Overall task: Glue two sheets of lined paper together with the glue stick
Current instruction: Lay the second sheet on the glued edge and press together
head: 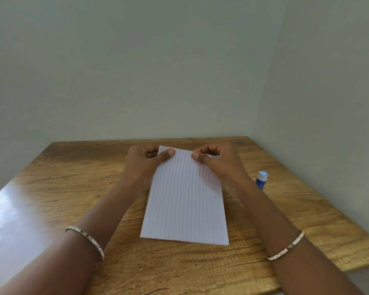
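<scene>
A person sat at a wooden table point(58, 188) in a corner with pale walls. Lined paper point(185, 199) lay flat in the middle of the table, its lines running away from the person. The left hand point(144, 161) pinched the far left corner of the paper between thumb and fingers. The right hand point(216, 161) pinched the far right corner the same way. I could not tell if it was one sheet or two. A blue glue stick point(261, 180) with a white cap stood on the table, near the right hand but not touching it. Each arm wore a thin bangle point(87, 239).
</scene>
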A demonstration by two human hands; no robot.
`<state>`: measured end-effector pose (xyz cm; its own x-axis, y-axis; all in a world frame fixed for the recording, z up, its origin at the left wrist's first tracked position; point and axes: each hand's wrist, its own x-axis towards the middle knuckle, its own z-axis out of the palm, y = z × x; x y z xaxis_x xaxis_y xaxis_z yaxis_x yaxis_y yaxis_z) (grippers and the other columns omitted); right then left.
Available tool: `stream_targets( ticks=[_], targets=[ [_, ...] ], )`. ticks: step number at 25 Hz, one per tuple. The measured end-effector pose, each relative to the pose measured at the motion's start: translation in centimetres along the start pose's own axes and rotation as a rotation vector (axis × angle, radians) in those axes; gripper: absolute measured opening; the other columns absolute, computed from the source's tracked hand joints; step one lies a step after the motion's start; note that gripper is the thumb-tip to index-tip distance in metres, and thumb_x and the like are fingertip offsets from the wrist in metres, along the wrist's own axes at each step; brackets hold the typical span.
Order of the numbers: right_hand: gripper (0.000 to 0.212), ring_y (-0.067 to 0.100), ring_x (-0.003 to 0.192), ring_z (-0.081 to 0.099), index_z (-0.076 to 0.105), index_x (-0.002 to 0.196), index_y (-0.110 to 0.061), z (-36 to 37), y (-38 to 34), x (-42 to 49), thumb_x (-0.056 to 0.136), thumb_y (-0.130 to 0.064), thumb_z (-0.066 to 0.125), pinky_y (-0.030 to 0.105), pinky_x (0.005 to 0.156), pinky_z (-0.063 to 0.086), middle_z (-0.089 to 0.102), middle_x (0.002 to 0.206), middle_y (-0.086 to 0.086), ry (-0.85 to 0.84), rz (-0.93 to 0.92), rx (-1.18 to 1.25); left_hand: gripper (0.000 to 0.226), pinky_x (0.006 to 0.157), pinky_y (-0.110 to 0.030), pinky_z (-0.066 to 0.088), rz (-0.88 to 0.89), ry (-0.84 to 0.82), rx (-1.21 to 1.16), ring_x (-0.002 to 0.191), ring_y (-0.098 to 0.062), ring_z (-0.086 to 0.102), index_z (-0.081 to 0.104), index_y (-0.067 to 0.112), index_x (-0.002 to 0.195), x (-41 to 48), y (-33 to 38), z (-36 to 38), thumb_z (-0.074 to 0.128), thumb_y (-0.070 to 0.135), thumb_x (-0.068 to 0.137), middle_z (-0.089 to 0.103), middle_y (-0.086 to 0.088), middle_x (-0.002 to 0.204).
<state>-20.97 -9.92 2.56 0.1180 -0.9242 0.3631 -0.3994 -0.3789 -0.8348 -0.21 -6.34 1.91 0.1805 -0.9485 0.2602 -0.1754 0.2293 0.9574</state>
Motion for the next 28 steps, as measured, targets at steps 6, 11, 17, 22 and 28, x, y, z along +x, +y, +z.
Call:
stream_targets(
  ticks=[6,11,17,22,28],
  targets=[
    [0.007,0.014,0.107,0.064,0.077,0.087,-0.033,1.2,-0.7,-0.3,0.086,-0.040,0.075,0.058,0.107,0.034,0.071,0.087,-0.021,-0.009,-0.226,-0.283,0.028,0.083,-0.050,0.061,0.049,-0.061,0.028,0.087,-0.026,0.077,0.076,0.007,0.099,-0.3,-0.3,0.7,0.079,0.029,0.082,0.079,-0.011,0.093],
    [0.007,0.009,0.098,0.068,0.079,0.079,-0.031,0.7,0.0,0.0,0.082,-0.037,0.080,0.057,0.106,0.040,0.074,0.084,-0.018,0.011,-0.073,-0.130,0.014,0.081,-0.043,0.061,0.118,0.001,0.042,0.088,-0.021,0.074,0.076,0.012,0.097,-0.2,-0.3,0.9,0.072,0.024,0.090,0.078,-0.006,0.092],
    [0.018,0.009,0.095,0.068,0.078,0.087,-0.025,1.7,-0.7,-0.9,0.084,-0.043,0.077,0.060,0.103,0.041,0.076,0.089,-0.014,-0.027,-0.143,-0.051,0.013,0.080,-0.043,0.062,0.187,0.011,0.109,0.085,-0.018,0.075,0.078,0.013,0.096,-0.4,-0.2,1.1,0.072,0.024,0.091,0.079,-0.001,0.090],
    [0.011,-0.007,0.076,0.062,0.075,0.078,-0.022,1.7,-0.2,-0.7,0.085,-0.030,0.079,0.022,0.076,0.043,0.071,0.080,-0.014,0.122,-0.072,0.038,0.016,0.066,-0.025,0.060,0.157,-0.038,0.174,0.078,-0.009,0.075,0.077,0.022,0.102,-0.2,-0.6,1.3,0.074,0.030,0.088,0.078,0.004,0.089],
    [0.018,-0.007,0.085,0.065,0.078,0.090,-0.026,1.1,-0.1,-0.8,0.084,-0.043,0.078,0.016,0.072,0.042,0.076,0.092,-0.015,0.073,-0.048,0.143,0.013,0.057,-0.017,0.056,0.123,-0.074,0.190,0.070,-0.009,0.075,0.081,0.021,0.094,-0.2,-0.7,1.0,0.078,0.029,0.085,0.079,0.004,0.080]
  ],
)
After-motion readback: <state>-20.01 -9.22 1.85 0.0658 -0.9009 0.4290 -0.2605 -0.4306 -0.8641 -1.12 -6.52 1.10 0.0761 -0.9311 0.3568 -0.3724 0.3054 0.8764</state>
